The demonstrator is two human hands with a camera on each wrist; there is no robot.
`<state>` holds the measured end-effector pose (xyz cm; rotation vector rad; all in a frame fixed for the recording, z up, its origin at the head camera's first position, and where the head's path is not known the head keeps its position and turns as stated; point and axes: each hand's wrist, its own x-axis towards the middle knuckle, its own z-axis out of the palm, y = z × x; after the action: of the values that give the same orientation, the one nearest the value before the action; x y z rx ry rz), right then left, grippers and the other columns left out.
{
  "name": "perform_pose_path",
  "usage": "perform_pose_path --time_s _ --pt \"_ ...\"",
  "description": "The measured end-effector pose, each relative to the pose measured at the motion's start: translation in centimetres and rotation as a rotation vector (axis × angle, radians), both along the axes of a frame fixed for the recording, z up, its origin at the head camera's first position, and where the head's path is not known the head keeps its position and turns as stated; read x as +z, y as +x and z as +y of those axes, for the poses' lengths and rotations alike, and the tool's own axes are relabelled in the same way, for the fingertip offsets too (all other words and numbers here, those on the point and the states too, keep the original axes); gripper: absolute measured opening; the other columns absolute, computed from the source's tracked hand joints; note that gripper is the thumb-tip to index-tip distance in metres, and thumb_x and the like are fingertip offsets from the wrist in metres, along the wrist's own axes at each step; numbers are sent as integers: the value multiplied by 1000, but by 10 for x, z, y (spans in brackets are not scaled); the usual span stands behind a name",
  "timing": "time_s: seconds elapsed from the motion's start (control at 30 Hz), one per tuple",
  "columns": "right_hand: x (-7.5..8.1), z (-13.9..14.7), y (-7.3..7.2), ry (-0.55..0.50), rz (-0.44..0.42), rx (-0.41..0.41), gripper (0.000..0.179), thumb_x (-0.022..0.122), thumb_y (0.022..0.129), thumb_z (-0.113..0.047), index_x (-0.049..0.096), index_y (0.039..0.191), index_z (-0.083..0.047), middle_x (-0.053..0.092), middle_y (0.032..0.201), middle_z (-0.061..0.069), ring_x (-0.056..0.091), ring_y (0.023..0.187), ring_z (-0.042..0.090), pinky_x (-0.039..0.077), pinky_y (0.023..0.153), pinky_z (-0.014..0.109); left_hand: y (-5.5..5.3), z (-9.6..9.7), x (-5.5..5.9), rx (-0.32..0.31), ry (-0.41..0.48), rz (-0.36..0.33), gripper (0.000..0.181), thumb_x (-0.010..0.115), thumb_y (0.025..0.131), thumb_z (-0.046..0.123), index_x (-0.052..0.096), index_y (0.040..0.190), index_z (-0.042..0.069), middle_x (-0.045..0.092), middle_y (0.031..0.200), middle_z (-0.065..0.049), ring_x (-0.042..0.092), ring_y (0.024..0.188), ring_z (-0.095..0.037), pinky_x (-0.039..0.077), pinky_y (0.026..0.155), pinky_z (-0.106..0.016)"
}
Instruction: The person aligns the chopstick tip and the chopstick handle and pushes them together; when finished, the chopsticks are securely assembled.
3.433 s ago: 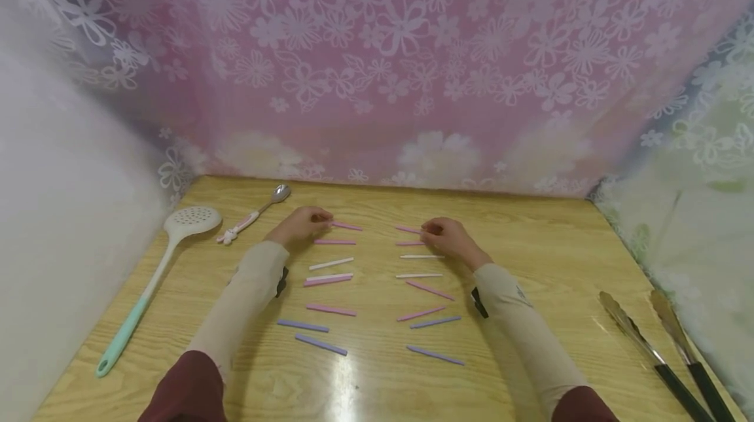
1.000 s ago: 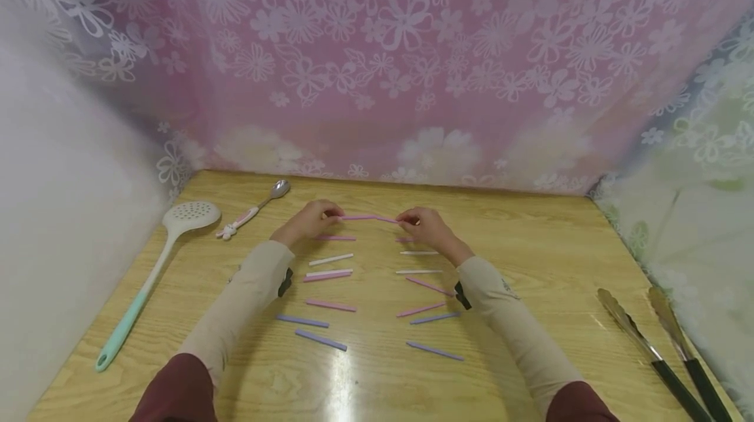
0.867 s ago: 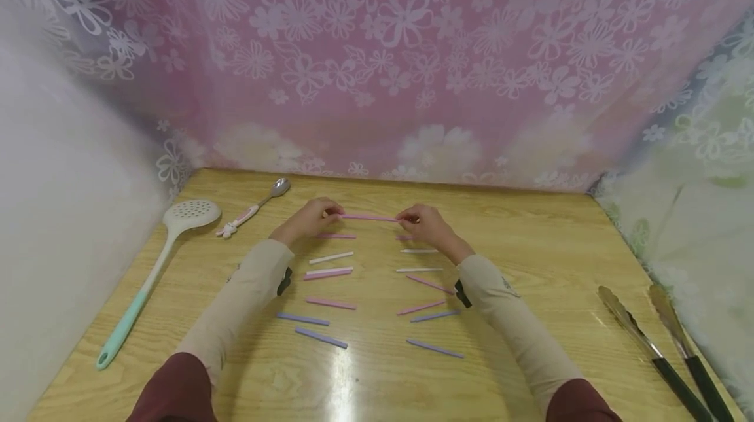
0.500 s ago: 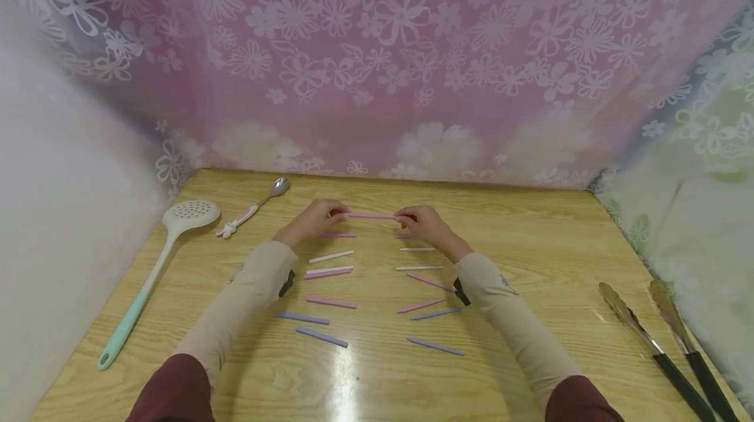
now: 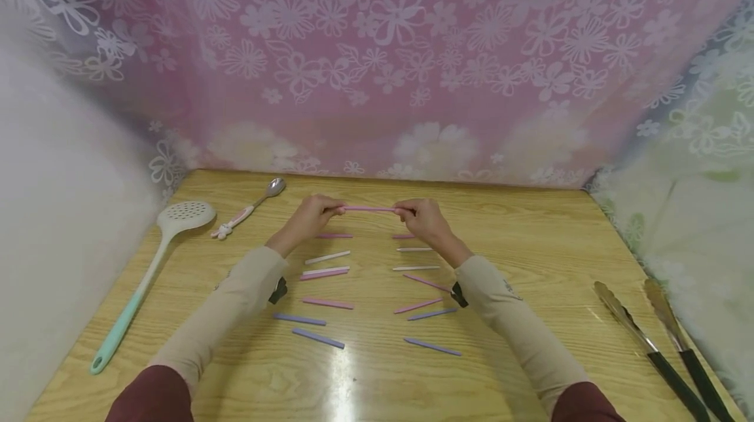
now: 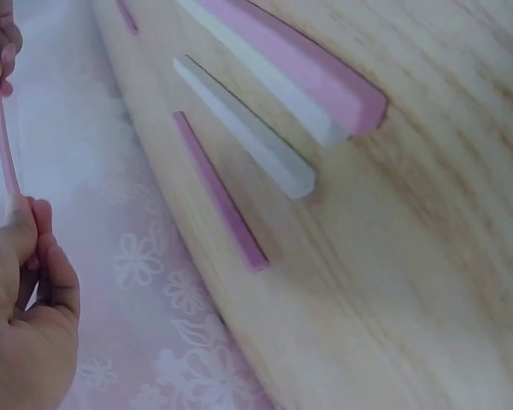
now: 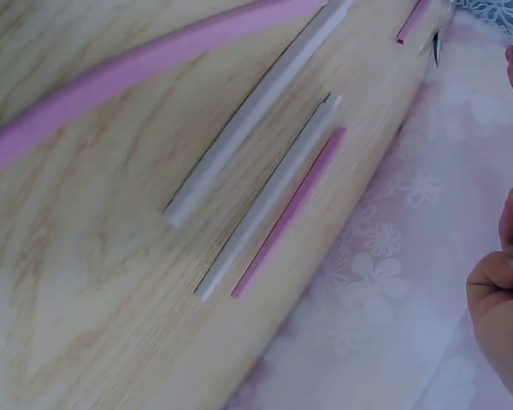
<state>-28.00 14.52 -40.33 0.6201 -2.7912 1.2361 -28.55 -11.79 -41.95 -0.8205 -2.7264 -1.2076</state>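
Note:
In the head view, my left hand (image 5: pixel 309 218) and my right hand (image 5: pixel 429 220) pinch the two ends of a slim pink stick (image 5: pixel 369 209) near the far side of the table. It runs level and straight between the fingertips. The left wrist view shows the pink stick (image 6: pixel 4 145) held up in front of the curtain, off the tabletop. Its ends are hidden in the fingers. Nearer me lie two columns of short sticks, among them a pink stick (image 5: pixel 327 303), a white stick (image 5: pixel 327 257) and a blue stick (image 5: pixel 318 337) at left, and a blue stick (image 5: pixel 432 347) at right.
A slotted skimmer (image 5: pixel 144 271) with a mint handle and a rabbit-handled spoon (image 5: pixel 250 209) lie at left. Metal tongs (image 5: pixel 654 343) with black handles lie spread at right. A pink flowered curtain (image 5: pixel 377 82) rises behind the wooden table (image 5: pixel 518 226).
Earlier each hand held a separate pink stick, well apart. The hands came together and the ends met about a second ago. Now the sticks form one line, raised slightly.

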Motion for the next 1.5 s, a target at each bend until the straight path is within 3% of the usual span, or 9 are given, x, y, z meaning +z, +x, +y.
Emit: perform_pose_path --time_s 0.3,0.47,0.6,0.77,0.9,1.07,1.17,1.43,1.5 --pt "-7 -4 3 -65 104 7 17 60 92 -1 69 102 9 68 81 25 41 49 10 34 45 18 5 4 8 49 -51 107 24 59 92 7 66 110 -8 70 98 -18 62 90 -32 54 82 -39" --pt "-11 -6 0 -13 96 44 20 57 94 -3 68 106 9 68 87 25 48 52 15 34 46 19 3 1 7 31 -91 59 26 55 95 8 64 113 -8 70 102 -18 61 96 -32 53 85 -39" --pt "-11 -4 -9 73 93 108 22 56 95 -7 67 110 6 69 94 22 61 66 26 39 50 22 -4 -5 2 30 -115 20 27 53 96 11 64 116 -5 68 107 -17 60 99 -30 52 85 -39" --pt "-11 4 -19 140 103 129 20 61 93 -9 70 107 2 67 95 14 58 74 23 49 65 29 -9 -8 0 22 -114 -7 27 54 97 13 64 117 -3 65 109 -17 60 95 -27 52 80 -37" --pt "-12 11 -24 126 76 131 17 63 91 -5 71 103 3 64 93 14 58 79 22 53 71 33 -12 -9 1 21 -122 -46 27 55 96 12 64 118 -2 61 105 -15 57 89 -24 51 76 -35" --pt "-16 11 -30 126 48 147 16 62 90 -3 71 102 3 64 91 14 58 80 23 53 71 33 -18 -9 1 14 -142 -91 27 55 95 6 61 120 -4 59 110 -18 57 96 -28 51 83 -38" --pt "-18 9 -34 140 7 133 17 61 90 -4 71 103 3 64 92 14 58 81 22 51 72 32 -27 -10 -3 -1 -145 -89 24 56 94 2 62 115 -7 62 110 -20 58 99 -31 50 88 -39" --pt "-24 8 -39 166 -123 116 19 59 92 -6 69 106 3 64 94 13 55 81 20 47 70 29 -39 -17 -14 18 -133 -244 21 56 95 5 67 113 0 64 114 -17 58 102 -29 49 91 -40" --pt "-24 7 -41 164 -139 118 20 59 92 -7 69 106 2 65 94 13 55 80 20 46 70 29 -41 -18 -16 14 -138 -253 22 56 95 6 67 113 0 65 111 -17 59 100 -28 49 89 -39"
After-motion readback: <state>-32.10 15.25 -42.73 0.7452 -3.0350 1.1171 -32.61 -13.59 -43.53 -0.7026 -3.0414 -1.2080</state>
